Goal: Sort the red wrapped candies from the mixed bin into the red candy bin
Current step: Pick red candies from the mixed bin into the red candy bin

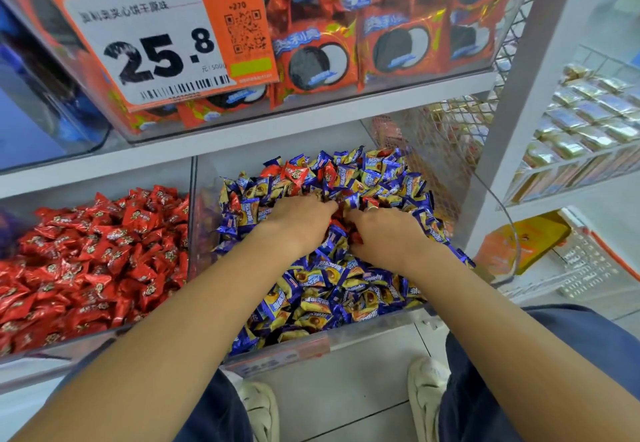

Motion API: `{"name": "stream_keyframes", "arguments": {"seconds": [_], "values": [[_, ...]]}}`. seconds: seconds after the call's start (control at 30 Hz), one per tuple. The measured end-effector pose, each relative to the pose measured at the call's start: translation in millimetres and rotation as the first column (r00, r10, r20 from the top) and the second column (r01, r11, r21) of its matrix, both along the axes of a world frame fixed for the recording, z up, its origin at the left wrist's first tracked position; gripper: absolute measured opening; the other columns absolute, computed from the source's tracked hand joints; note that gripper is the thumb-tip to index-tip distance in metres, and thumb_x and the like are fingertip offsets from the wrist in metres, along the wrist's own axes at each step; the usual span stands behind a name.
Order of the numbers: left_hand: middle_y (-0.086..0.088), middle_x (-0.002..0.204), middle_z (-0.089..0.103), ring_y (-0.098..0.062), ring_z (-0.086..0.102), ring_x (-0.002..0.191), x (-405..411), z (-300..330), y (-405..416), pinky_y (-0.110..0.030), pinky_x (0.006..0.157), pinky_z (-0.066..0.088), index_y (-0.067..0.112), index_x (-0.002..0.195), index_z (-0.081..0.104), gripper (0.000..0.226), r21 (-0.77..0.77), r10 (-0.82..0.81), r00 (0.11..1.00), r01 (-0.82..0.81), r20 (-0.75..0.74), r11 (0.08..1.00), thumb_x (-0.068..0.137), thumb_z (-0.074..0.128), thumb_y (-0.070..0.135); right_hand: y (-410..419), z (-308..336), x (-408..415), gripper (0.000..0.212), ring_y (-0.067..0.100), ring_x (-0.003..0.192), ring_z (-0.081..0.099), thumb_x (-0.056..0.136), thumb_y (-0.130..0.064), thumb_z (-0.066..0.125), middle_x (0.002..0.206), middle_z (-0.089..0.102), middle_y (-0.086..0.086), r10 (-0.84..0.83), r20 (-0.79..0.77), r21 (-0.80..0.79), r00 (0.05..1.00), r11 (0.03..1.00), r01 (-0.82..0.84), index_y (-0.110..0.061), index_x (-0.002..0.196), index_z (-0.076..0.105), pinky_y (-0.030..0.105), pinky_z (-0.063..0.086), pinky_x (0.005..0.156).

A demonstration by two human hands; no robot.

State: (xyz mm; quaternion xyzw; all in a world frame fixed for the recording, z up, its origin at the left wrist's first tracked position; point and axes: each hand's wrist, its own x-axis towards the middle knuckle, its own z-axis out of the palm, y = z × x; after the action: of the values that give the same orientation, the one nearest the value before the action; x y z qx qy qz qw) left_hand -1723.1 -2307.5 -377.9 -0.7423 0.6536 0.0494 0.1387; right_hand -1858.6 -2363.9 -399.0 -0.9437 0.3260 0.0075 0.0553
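We have both hands buried in the mixed bin [381, 332], right of the red candy bin [192, 219], the two sharing a clear divider wall. Left hand [298, 221] and right hand [384, 233] sit close together mid-pile, knuckles up, fingertips dug under the blue-and-yellow candies [325, 278]. We cannot tell whether either hand has anything pinched; the fingers are hidden in the pile. Red wrapped candies [294, 172] show at the far side of the mixed bin, a few more peeking out between the hands. Red bin to the left is already well filled with matching red candies [93, 254]. Handling call: pieces look light, small, with crinkly slick foil wrappers, so they probably slide and shed off a heap. Best bet is pinching the pillow body or a crimped end seam, one or a few at a time. Loose pile will likely shift and rebury reds when we dig.
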Motion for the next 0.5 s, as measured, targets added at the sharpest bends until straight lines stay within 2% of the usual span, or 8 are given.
{"name": "stream_keyframes", "arguments": {"seconds": [0.1, 0.17, 0.27, 0.33, 0.43, 0.5], "values": [[-0.002, 0.082, 0.050, -0.026, 0.056, 0.082, 0, 2, -2, -0.032, 0.054, 0.038, 0.028, 0.137, 0.038, 0.047, -0.023, 0.009, 1.000, -0.009, -0.013, 1.000, 0.094, 0.049, 0.011, 1, -4, -1, 0.046, 0.024, 0.077, 0.059, 0.092, -0.035, 0.052, 0.078, 0.049, -0.001, 0.008, -0.034, -0.056, 0.999, 0.998, -0.010, -0.020, 0.133, 0.038, 0.030, 0.037, 0.054], [0.001, 0.078, 0.050, -0.023, 0.053, 0.078, 2, 4, 0, -0.029, 0.050, 0.033, 0.028, 0.129, 0.046, 0.040, -0.047, 0.019, 0.999, -0.021, -0.047, 0.999, 0.092, 0.049, 0.011, 0, -5, 0, 0.041, 0.024, 0.077, 0.059, 0.094, -0.031, 0.050, 0.080, 0.052, 0.000, -0.001, -0.040, -0.055, 0.999, 0.998, -0.001, -0.021, 0.132, 0.039, 0.031, 0.038, 0.055], [0.002, 0.091, 0.059, -0.019, 0.051, 0.079, 11, 6, 6, -0.028, 0.059, 0.037, 0.030, 0.119, 0.054, 0.027, -0.105, 0.076, 0.977, -0.099, -0.200, 0.990, 0.093, 0.051, 0.022, -7, -4, 0, 0.028, 0.024, 0.075, 0.056, 0.096, -0.023, 0.042, 0.084, 0.057, 0.003, -0.039, 0.052, -0.006, 0.998, 0.999, 0.040, -0.021, 0.122, 0.053, 0.029, 0.037, 0.056], [0.002, 0.096, 0.061, -0.019, 0.052, 0.082, 18, 11, 11, -0.031, 0.068, 0.042, 0.031, 0.120, 0.055, 0.027, -0.122, 0.118, 0.946, -0.162, -0.302, 0.979, 0.093, 0.053, 0.030, -10, -2, -1, 0.027, 0.026, 0.080, 0.060, 0.097, -0.019, 0.040, 0.091, 0.063, 0.006, -0.049, 0.073, 0.010, 0.996, 0.999, 0.048, -0.020, 0.117, 0.058, 0.028, 0.038, 0.055], [0.001, 0.114, 0.060, -0.020, 0.056, 0.096, 22, 16, 18, -0.031, 0.075, 0.044, 0.031, 0.122, 0.055, 0.030, -0.152, 0.145, 0.929, -0.207, -0.341, 0.966, 0.093, 0.054, 0.033, -5, -5, 0, 0.030, 0.024, 0.070, 0.055, 0.098, -0.022, 0.040, 0.078, 0.057, 0.003, 0.033, 0.033, 0.047, 0.999, 0.998, -0.035, -0.017, 0.126, 0.050, 0.028, 0.038, 0.051], [0.001, 0.119, 0.058, -0.019, 0.055, 0.095, 22, 17, 21, -0.029, 0.072, 0.039, 0.033, 0.121, 0.055, 0.030, -0.157, 0.155, 0.930, -0.217, -0.333, 0.963, 0.092, 0.055, 0.036, -2, -7, 1, 0.037, 0.023, 0.068, 0.049, 0.097, -0.029, 0.041, 0.072, 0.049, 0.000, 0.063, 0.021, 0.070, 0.998, 0.995, -0.064, -0.018, 0.133, 0.043, 0.028, 0.036, 0.052]]}}
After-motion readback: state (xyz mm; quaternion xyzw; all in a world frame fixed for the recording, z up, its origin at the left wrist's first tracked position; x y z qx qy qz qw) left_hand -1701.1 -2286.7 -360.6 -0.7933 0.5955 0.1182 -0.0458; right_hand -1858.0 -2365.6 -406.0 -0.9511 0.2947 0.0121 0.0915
